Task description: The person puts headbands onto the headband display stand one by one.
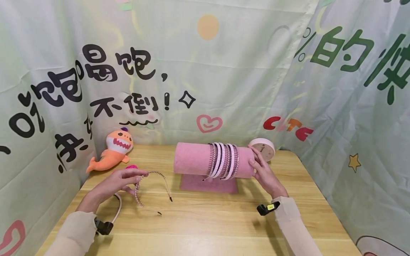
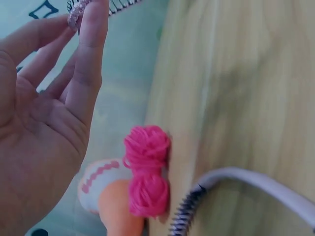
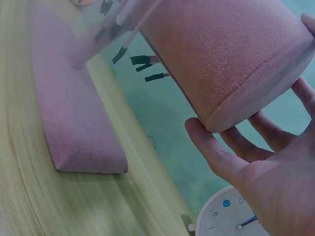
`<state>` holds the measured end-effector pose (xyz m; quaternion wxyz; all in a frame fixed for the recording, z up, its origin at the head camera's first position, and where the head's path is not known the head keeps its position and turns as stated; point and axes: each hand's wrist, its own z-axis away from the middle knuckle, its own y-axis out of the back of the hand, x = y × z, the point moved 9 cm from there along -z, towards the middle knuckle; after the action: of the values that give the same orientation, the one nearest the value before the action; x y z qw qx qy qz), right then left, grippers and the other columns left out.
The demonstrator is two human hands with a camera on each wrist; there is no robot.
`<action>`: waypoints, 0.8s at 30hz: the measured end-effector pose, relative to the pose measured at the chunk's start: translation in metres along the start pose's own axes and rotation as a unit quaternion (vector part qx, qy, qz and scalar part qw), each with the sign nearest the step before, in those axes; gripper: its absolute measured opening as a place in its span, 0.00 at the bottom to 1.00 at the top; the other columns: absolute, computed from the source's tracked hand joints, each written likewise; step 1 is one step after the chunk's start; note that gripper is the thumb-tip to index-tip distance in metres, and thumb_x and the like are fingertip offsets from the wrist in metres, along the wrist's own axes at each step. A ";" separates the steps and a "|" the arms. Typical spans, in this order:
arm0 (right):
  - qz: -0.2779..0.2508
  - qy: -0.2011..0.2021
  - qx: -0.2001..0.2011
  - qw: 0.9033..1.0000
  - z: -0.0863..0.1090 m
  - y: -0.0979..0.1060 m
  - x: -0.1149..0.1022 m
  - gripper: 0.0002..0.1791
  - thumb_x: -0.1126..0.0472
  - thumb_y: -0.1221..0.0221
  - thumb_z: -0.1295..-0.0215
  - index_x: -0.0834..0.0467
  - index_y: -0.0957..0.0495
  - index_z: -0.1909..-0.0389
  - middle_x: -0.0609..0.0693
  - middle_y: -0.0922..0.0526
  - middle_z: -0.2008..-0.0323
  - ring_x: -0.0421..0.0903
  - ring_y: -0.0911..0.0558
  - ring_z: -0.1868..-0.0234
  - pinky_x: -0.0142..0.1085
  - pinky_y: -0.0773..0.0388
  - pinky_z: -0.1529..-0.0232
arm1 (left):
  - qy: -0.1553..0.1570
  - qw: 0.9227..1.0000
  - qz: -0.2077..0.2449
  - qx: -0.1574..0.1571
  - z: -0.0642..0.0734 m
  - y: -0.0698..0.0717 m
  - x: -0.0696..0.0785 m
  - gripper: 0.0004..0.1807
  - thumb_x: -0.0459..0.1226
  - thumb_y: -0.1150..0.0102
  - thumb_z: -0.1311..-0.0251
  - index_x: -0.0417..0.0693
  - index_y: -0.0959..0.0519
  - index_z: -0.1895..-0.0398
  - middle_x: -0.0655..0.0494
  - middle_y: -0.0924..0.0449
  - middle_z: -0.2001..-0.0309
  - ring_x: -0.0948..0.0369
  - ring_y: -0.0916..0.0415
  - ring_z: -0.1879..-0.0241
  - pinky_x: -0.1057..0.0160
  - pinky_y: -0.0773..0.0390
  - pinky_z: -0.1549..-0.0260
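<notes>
In the head view my left hand [image 1: 110, 186] pinches a thin beaded headband [image 1: 164, 180] at its top, its dark-tipped ends pointing down and right. The fingertips meet on its pink beads in the left wrist view. A pale headband [image 1: 119, 209] with a dark toothed part lies on the table by the left wrist. My right hand [image 1: 266, 174] grips the right end of a pink plush headband stand [image 1: 192, 160], thumb at its lower edge, fingers spread over the end face [image 3: 266, 101]. Several headbands [image 1: 222, 161], white, dark and beaded, circle the roll side by side.
An orange shark plush [image 1: 112, 153] leans at the back left, beside bright pink coiled bundles [image 2: 147, 147]. Behind the right hand stands a round clock [image 1: 264, 149]. Printed cloth [image 1: 179, 67] walls in the wooden table [image 1: 205, 227] at the back and sides.
</notes>
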<state>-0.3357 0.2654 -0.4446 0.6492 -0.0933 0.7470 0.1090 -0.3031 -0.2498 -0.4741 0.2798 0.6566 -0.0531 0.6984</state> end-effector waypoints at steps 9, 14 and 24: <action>0.000 -0.002 0.002 1.000 0.000 0.000 -0.001 0.35 0.52 0.54 0.10 0.41 0.53 0.10 0.55 0.49 0.16 0.37 0.26 0.32 0.36 0.17 0.42 | -0.027 0.999 0.014 0.027 -0.007 -0.001 0.028 0.28 0.42 0.39 0.19 0.37 0.25 0.24 0.56 0.18 0.36 0.60 0.19 0.52 0.50 0.09 0.54; -0.002 -0.002 0.004 1.000 0.000 0.001 0.000 0.34 0.53 0.54 0.10 0.41 0.52 0.10 0.54 0.48 0.16 0.37 0.26 0.32 0.36 0.17 0.42 | -0.036 0.998 0.016 0.056 -0.015 -0.002 0.048 0.27 0.45 0.35 0.21 0.43 0.22 0.25 0.46 0.22 0.28 0.58 0.16 0.51 0.51 0.09 0.55; 0.000 -0.003 0.007 1.000 0.000 0.001 0.000 0.34 0.53 0.54 0.10 0.41 0.52 0.10 0.55 0.48 0.16 0.38 0.26 0.32 0.36 0.16 0.42 | -0.058 0.995 0.022 0.080 -0.035 -0.013 0.089 0.29 0.46 0.34 0.23 0.44 0.22 0.25 0.34 0.24 0.33 0.57 0.12 0.55 0.54 0.08 0.58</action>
<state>-0.3362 0.2665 -0.4447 0.6521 -0.0885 0.7458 0.1038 -0.3262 -0.1952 -0.3979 0.2073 0.7151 -0.0273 0.6670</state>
